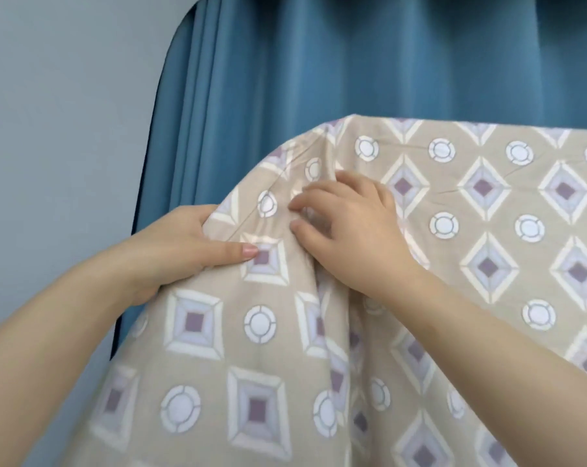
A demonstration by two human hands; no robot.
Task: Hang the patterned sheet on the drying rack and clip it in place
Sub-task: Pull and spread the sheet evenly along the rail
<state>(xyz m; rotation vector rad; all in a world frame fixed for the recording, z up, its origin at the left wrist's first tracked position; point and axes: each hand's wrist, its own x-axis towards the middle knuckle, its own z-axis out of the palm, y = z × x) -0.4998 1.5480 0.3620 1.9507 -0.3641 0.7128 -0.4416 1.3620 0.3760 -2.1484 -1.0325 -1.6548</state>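
So the patterned sheet [258, 332] fills most of the lower and right part of the frame. It's beige with purple diamonds and white circles. It's draped over something with a flat top edge running across the upper right, and the cloth hides whatever holds it up.

The left grip [181, 244], a bare hand, sits mid-left and is clamped on the sheet's left edge, with the thumb flat on the front and the fingers tucked behind. The right grip [349, 224] is just beside it near the centre, fingers curled and pinching a bunched fold, and creases run down from there.

Behind it all a blue curtain [319, 62] hangs in pleats across the top, with a pale grey wall [49, 129] in the upper left.
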